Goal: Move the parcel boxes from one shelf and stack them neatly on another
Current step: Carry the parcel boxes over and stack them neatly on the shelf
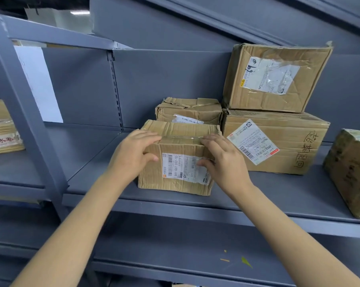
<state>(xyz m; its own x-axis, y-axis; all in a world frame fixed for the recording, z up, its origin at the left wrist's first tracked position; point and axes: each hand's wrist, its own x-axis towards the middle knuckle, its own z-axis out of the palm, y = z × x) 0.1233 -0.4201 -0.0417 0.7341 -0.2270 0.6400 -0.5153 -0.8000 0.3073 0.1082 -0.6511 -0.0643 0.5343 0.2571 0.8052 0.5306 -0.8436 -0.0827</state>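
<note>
On the grey shelf (pixel 92 162), the left hand (pixel 131 154) and right hand (pixel 222 160) grip the front corners of a small labelled parcel box (pixel 179 162), apparently resting on the board. Right of it, two larger boxes (pixel 274 112) sit stacked.

The front box (pixel 176 160) is brown cardboard, wrinkled and rough, with shiny clear tape on top and a smooth white paper label (pixel 185 168). The shelf (pixel 257 195) is gray painted metal, smooth and not shiny. The far right box (pixel 351 172) has shiny tape.
</note>
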